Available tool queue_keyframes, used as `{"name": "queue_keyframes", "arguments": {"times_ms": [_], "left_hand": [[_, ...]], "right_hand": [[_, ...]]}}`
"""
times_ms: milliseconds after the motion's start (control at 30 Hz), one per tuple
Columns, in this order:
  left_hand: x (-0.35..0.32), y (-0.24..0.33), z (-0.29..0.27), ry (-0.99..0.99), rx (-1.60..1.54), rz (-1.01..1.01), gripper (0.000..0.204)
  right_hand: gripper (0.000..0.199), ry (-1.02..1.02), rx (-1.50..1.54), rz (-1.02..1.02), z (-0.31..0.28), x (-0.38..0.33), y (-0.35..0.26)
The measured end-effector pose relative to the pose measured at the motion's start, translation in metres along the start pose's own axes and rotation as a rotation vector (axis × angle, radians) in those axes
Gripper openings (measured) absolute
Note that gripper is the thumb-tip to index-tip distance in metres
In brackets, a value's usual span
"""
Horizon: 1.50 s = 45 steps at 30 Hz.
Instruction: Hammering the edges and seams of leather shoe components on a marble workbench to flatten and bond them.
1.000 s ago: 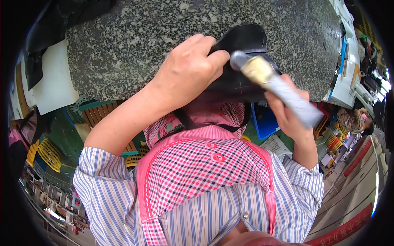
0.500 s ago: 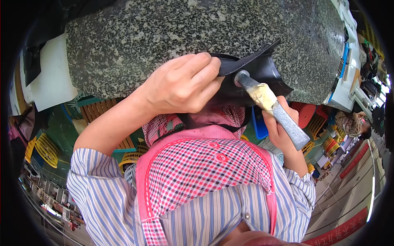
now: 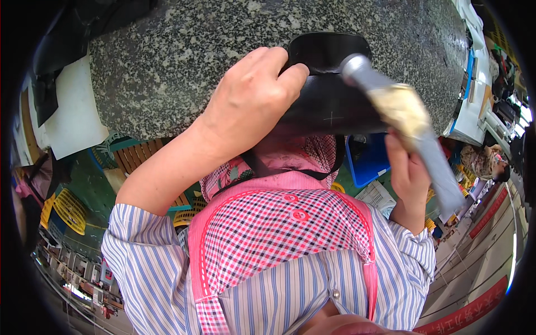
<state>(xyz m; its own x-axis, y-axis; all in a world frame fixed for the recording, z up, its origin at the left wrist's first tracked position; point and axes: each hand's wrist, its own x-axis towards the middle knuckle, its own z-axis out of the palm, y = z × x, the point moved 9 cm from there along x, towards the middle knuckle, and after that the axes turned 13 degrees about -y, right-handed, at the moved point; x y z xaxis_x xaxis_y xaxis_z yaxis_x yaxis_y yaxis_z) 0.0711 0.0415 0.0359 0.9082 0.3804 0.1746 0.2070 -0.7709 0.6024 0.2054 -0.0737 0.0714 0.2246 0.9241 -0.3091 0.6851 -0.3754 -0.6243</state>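
Moved up since before: brush [image 3: 402, 106], in right hand [image 3: 410, 178] grip. Left hand [image 3: 251, 106] pinching black piece [image 3: 329, 95] against worktop [image 3: 167, 67]. Looks soft, bendy; best held by rim.

Speckled grey stone table [image 3: 184, 61] across the frame's top; black shoe piece [image 3: 329, 89] resting at its edge, upper centre.

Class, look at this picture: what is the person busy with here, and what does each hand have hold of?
A person in a striped shirt and pink checked apron works at a speckled granite slab. The left hand grips a black curved piece at the slab's edge. The right hand holds a grey-handled tool smeared with yellowish paste, its tip at the black piece.
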Motion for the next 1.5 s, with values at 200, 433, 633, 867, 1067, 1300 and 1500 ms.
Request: {"name": "queue_keyframes", "arguments": {"times_ms": [200,433,633,867,1067,1300,1500], "left_hand": [[0.002,0.002,0.005,-0.032,0.026,-0.005,0.015],[0.004,0.0,0.004,-0.019,0.009,-0.047,0.017],[0.004,-0.006,0.001,0.005,-0.02,-0.081,0.015],[-0.001,-0.014,-0.007,0.066,-0.19,-0.058,0.015],[0.0,-0.027,-0.002,0.017,-0.192,-0.193,0.014],[0.019,-0.033,0.0,-0.129,-0.183,-0.354,0.01],[0.021,-0.031,0.002,-0.136,-0.138,-0.34,0.009]], "right_hand": [[0.021,-0.074,-0.117,-0.097,0.011,0.025,-0.003],[0.014,-0.238,-0.211,-0.1,0.016,0.032,-0.003],[0.008,-0.267,-0.228,-0.074,0.025,0.026,-0.01],[0.01,-0.25,-0.053,-0.032,0.037,0.001,0.007],[0.008,-0.232,-0.095,-0.069,0.043,0.003,0.006],[0.008,-0.251,-0.102,-0.038,0.036,0.008,0.002],[0.016,0.1,0.052,-0.223,-0.004,0.014,-0.021]]}}
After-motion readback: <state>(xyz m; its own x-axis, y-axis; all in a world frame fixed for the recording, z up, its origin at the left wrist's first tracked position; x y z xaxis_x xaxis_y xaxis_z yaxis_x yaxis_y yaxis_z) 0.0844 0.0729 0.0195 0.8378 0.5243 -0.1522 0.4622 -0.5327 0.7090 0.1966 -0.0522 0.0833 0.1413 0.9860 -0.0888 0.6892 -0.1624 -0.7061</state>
